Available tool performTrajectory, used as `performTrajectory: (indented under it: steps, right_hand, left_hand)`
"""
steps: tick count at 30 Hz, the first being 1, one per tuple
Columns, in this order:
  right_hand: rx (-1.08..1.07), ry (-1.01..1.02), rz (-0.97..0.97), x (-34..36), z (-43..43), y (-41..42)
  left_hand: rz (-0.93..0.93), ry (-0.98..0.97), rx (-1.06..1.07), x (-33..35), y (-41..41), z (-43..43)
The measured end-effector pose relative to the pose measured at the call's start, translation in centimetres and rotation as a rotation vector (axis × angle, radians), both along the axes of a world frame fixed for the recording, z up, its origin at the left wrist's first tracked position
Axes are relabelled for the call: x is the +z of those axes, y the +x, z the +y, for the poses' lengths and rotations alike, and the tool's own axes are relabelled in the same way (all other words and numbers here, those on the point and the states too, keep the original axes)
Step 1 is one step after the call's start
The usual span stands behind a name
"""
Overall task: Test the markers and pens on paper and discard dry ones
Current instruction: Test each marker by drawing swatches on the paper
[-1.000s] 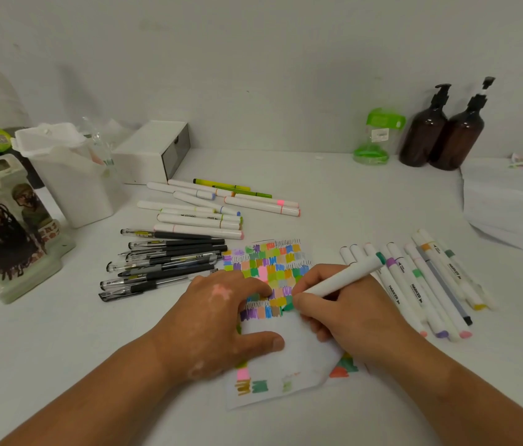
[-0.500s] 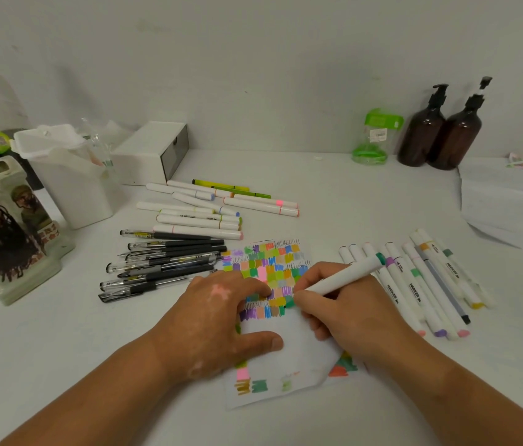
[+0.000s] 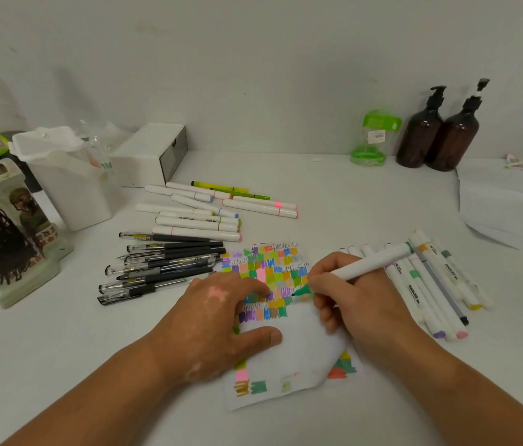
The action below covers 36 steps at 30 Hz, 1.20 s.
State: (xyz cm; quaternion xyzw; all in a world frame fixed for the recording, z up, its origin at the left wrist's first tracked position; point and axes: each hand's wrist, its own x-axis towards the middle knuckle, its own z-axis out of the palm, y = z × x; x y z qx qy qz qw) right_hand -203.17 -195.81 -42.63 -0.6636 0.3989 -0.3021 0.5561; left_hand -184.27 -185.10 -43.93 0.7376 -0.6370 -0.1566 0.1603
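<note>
Paper: a white sheet lying towards the near edge of the table, about midway along it. Its far half is filled with small coloured swatches and scribbles, and a few more swatches sit at its near corners.

Left hand: palm down, fingers spread, thumb and fingertips pressing on the sheet.

Right hand: fingers curled, pinching a white marker whose green tip touches the paper at the right side of the swatch block. The barrel slants up and to the right.

Loose markers: a row of white ones just right of the paper, partly under the right hand.

Black pens: a bundle just left of the paper.

White markers: a second group, farther back than the pens.

Far left corner: a white bin and a white box.

Far edge, right part: a green-lidded jar and two brown pump bottles.
</note>
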Motion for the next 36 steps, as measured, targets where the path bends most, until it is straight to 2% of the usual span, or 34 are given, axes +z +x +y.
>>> performTrajectory:
  steps: [3,7,10,15,24,31,36]
  right_hand:
    - [-0.005,0.013,-0.096,0.3,-0.3,-0.2]
    - [0.040,0.012,-0.163,0.3,-0.2,-0.3]
    - [0.066,0.035,-0.220,0.4,-0.3,-0.3]
    - [0.089,0.128,-0.345,0.8,-0.4,-0.3]
    - [0.175,0.066,-0.408,1.1,-0.2,-0.5]
    - [0.202,0.066,-0.380,1.2,0.2,-0.5]
    - [0.244,0.012,-0.286,1.0,0.7,-0.3]
  left_hand:
    - [0.067,-0.095,0.023,0.1,0.0,0.1]
    - [0.423,-0.213,0.057,0.4,0.3,0.1]
    - [0.529,-0.254,0.070,0.8,0.5,0.2]
    - [0.573,-0.213,0.086,0.7,0.6,0.2]
    - [0.569,-0.274,0.021,1.4,0.3,0.3]
    - [0.494,-0.286,0.051,1.1,0.4,0.3]
    - [0.552,-0.288,-0.008,0.8,0.0,0.2]
